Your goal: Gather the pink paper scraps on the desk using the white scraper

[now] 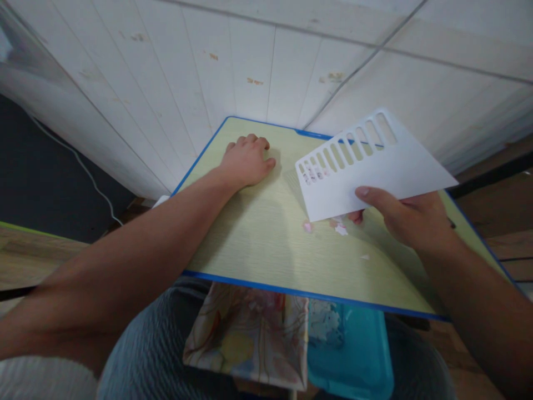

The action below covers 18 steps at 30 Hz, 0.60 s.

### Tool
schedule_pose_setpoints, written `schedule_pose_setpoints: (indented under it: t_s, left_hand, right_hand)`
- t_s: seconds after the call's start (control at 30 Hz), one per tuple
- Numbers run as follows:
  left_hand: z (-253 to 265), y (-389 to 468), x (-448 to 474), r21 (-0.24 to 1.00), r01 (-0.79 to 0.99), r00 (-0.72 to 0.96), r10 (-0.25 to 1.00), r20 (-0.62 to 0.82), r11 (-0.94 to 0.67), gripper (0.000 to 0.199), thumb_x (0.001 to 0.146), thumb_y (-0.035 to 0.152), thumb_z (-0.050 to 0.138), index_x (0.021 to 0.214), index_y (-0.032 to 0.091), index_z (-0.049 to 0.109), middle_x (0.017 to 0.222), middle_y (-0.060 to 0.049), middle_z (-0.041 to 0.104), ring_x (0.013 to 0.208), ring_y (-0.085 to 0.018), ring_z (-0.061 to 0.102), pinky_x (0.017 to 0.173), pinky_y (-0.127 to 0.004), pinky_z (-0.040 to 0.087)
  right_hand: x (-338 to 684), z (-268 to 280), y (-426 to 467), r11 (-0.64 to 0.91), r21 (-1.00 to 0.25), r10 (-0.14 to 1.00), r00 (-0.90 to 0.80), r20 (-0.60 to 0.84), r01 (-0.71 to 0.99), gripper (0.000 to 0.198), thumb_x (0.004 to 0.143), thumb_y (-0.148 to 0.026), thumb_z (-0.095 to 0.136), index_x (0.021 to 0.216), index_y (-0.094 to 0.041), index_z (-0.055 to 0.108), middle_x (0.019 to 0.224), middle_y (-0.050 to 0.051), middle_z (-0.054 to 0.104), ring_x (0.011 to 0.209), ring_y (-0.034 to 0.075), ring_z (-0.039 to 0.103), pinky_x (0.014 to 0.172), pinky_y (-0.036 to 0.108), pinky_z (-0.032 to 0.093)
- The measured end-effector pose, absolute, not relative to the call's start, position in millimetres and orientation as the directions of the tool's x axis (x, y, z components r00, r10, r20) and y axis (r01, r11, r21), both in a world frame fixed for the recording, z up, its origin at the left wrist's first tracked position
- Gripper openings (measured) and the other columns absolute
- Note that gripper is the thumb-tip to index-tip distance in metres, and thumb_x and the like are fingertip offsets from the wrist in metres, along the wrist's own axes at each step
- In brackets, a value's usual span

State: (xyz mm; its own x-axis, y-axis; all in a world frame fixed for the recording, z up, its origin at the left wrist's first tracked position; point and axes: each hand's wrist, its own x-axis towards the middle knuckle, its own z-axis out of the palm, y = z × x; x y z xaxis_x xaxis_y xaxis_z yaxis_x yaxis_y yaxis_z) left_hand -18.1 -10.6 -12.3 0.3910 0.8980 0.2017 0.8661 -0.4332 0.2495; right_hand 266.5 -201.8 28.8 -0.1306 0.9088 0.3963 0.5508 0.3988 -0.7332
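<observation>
A white card (375, 176) with a row of rounded slots of growing length is tilted above the table (250, 239). My right hand (410, 216) grips its lower edge, thumb on top and fingers underneath. Dark and pinkish marks show through the smallest slots at its left end; what they are is too small to tell. Beneath the card's lower edge lie a pink scrap (307, 226) and white paper scraps (340, 228). My left hand (249, 161) rests palm down on the tabletop, holding nothing, its thumb apart from the bent fingers.
The table has a blue edge and stands against a white panelled wall (250, 55) with a grey cable (353, 72). On my lap, below the front edge, are a patterned fabric-like container (245, 355) and a turquoise plastic tray (353, 361) with pale bits inside.
</observation>
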Motion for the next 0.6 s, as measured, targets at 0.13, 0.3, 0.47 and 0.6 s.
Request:
schedule_pose_setpoints:
  t_s: [0.13, 0.3, 0.47, 0.6]
  left_hand:
    - [-12.0, -11.2, -19.0, 0.25, 0.862, 0.396, 0.894, 0.211, -0.441, 0.057, 0.118, 0.046, 0.063, 0.17, 0.026, 0.077, 0.174, -0.018, 0.074, 0.165, -0.045, 0.062, 0.143, -0.065, 0.049]
    - [-13.9, -9.5, -19.3, 0.247, 0.861, 0.399, 0.892, 0.213, -0.444, 0.055, 0.119, 0.048, 0.064, 0.169, 0.027, 0.077, 0.173, -0.018, 0.074, 0.164, -0.044, 0.063, 0.143, -0.063, 0.049]
    - [-16.1, -7.3, -19.5, 0.255, 0.854, 0.401, 0.886, 0.234, -0.454, 0.056, 0.118, 0.047, 0.065, 0.168, 0.028, 0.078, 0.169, -0.018, 0.076, 0.162, -0.045, 0.064, 0.14, -0.065, 0.051]
    - [-15.7, -7.0, -20.3, 0.266, 0.847, 0.407, 0.883, 0.231, -0.46, 0.06, 0.114, 0.047, 0.069, 0.171, 0.029, 0.076, 0.168, -0.018, 0.077, 0.162, -0.046, 0.062, 0.141, -0.067, 0.05]
  right_hand:
    - [266.5, 29.7, -202.3, 0.405, -0.722, 0.902, -0.118, 0.415, 0.56, 0.069, 0.114, -0.084, 0.083, 0.066, -0.035, 0.076, 0.068, 0.003, 0.077, 0.067, 0.028, 0.076, 0.074, 0.05, 0.068]
    - [267.2, 26.6, -202.7, 0.39, -0.746, 0.914, -0.129, 0.384, 0.54, 0.068, 0.115, -0.081, 0.084, 0.067, -0.033, 0.077, 0.068, 0.004, 0.078, 0.066, 0.028, 0.076, 0.071, 0.048, 0.068]
    - [269.0, 15.9, -200.6, 0.401, -0.696, 0.899, -0.109, 0.425, 0.595, 0.073, 0.116, -0.085, 0.078, 0.066, -0.032, 0.078, 0.07, 0.005, 0.079, 0.069, 0.028, 0.078, 0.077, 0.047, 0.069]
    - [270.2, 9.8, -200.4, 0.368, -0.685, 0.906, -0.077, 0.416, 0.629, 0.072, 0.116, -0.088, 0.076, 0.069, -0.033, 0.081, 0.073, 0.006, 0.082, 0.074, 0.031, 0.08, 0.086, 0.052, 0.071]
